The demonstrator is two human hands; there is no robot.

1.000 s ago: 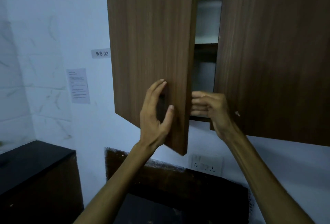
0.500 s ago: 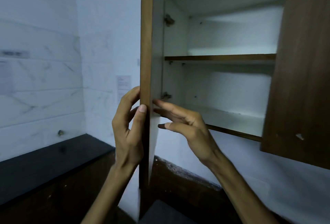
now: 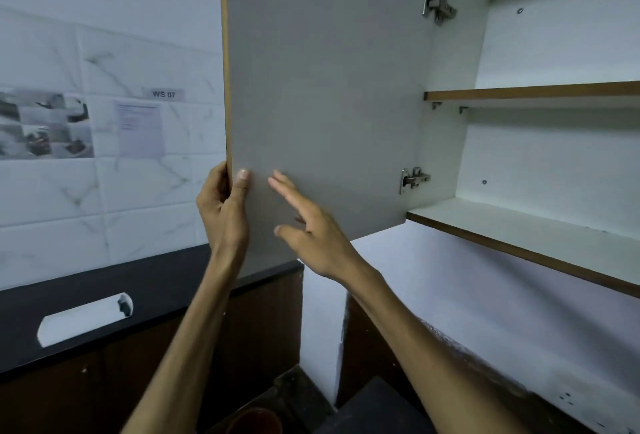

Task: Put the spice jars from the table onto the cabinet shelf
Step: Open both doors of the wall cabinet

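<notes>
Head cam: our left hand [image 3: 223, 212] grips the grey-lined wooden cabinet door [image 3: 322, 94] edge, right hand [image 3: 311, 236] flat-fingered near it. White shelf [image 3: 519, 229] bare, no jars in view; we judge all placing's left.

Both forearms are bare, no sleeves, watch or rings visible. The left hand [image 3: 225, 212] enters from 7 o'clock, the right hand [image 3: 313, 236] from 5 o'clock; short, unpainted fingernails.
</notes>
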